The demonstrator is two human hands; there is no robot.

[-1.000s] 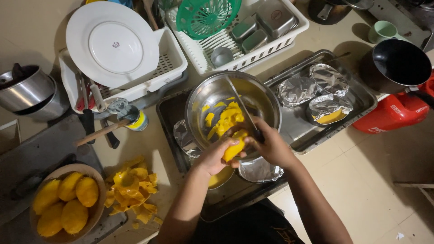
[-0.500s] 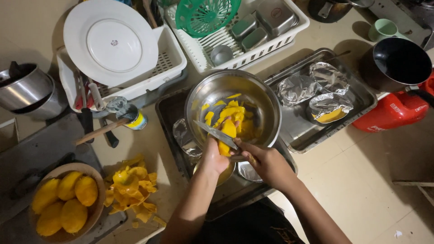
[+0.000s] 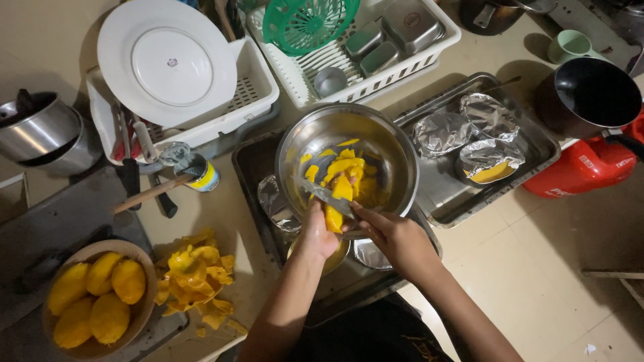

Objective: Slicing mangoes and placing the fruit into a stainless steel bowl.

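Left hand (image 3: 316, 234) clamped on peeled yellow mango (image 3: 335, 213); right hand (image 3: 396, 236) gripping steel knife (image 3: 320, 194), blade across mango, over round steel bowl (image 3: 396, 151) just beyond hands.

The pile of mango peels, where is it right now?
In the head view, the mango peels lie lower left on the counter, just right of the bowl of peeled mangoes.

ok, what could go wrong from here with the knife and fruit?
1. The knife blade crosses just above the left hand holding the slippery peeled mango; a slip might cut the fingers.
2. The steel bowl sits on other dishes, so pressure could tip it.
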